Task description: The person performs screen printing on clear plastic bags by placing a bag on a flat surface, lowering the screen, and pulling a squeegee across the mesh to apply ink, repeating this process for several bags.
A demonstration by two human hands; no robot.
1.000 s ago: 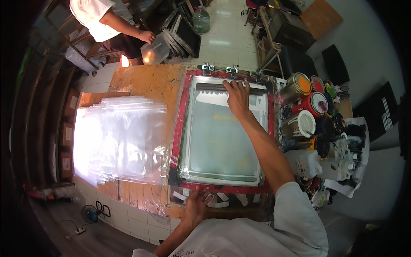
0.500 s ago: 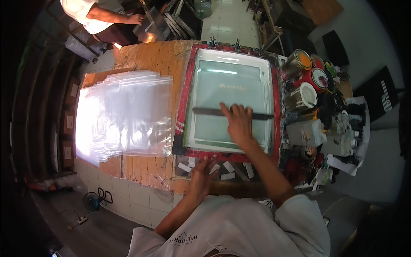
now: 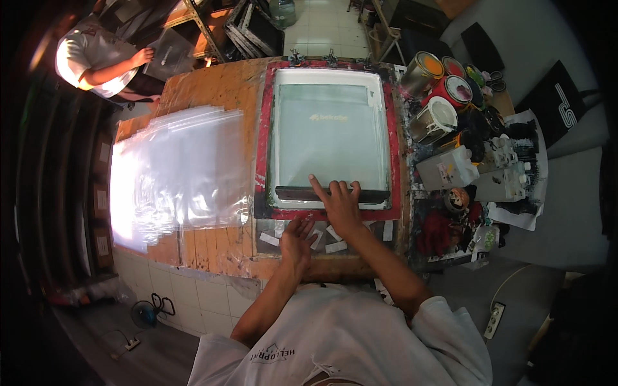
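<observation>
A screen-printing frame with a red rim [image 3: 262, 145] lies on the wooden table, its pale green mesh [image 3: 325, 149] bearing a small light design near the upper middle. Across the near end of the mesh lies a long dark squeegee [image 3: 293, 192]. My right hand [image 3: 341, 204] grips it from above at about its middle, index finger stretched out forward over it. Just at the frame's near edge is my left hand [image 3: 298, 239], fingers apart and holding nothing; whether its fingertips touch the rim I cannot tell. Small white strips [image 3: 336, 247] lie beside it.
Clear plastic bags [image 3: 187, 167] lie in a spread stack on the left. Ink cans [image 3: 436, 119] and plastic bottles [image 3: 447, 168] crowd the right side. Clamps [image 3: 330, 58] sit at the frame's far edge. Another person [image 3: 103, 64] stands at the far left holding a clear sheet.
My right hand has drawn the squeegee toward me, from the mesh's middle to its near end. My left hand's fingers have shifted at the near rim. The other person has moved left.
</observation>
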